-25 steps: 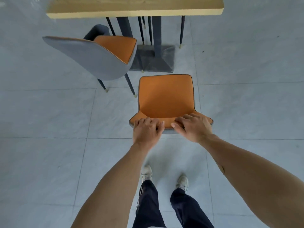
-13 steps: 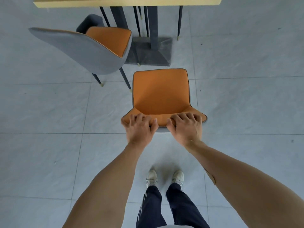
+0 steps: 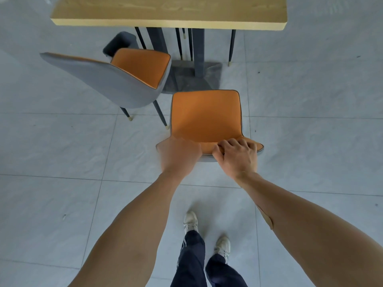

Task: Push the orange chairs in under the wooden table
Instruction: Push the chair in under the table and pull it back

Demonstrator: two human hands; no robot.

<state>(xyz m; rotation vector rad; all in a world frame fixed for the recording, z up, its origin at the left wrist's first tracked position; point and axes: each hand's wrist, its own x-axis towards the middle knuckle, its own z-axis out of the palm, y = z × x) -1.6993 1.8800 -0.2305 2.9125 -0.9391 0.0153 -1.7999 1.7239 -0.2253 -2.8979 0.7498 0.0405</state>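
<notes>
Nearest are the person's white sneakers point(image 3: 222, 244) and dark trousers point(image 3: 193, 264) on the pale grey tiled floor point(image 3: 51, 152). Both bare forearms reach forward to the top edge of the backrest of the near orange-upholstered chair with a grey shell point(image 3: 206, 117). The left hand point(image 3: 179, 155) lies over the left part of that edge; it is blurred, so I cannot tell how its fingers lie. The right hand point(image 3: 237, 157) grips the right part, its fingers point(image 3: 232, 144) curled close together over the rim onto the orange side.

This chair stands out on the floor, its seat pointing toward the light wooden desk point(image 3: 169, 12) at the far side — not yet under it. To the far left, just beside it, a second orange chair with a grey back point(image 3: 116, 79) stands turned at an angle, also outside the desk's edge. Under the desk stand its dark grey pedestal base point(image 3: 192, 77) and several thin dark legs.
</notes>
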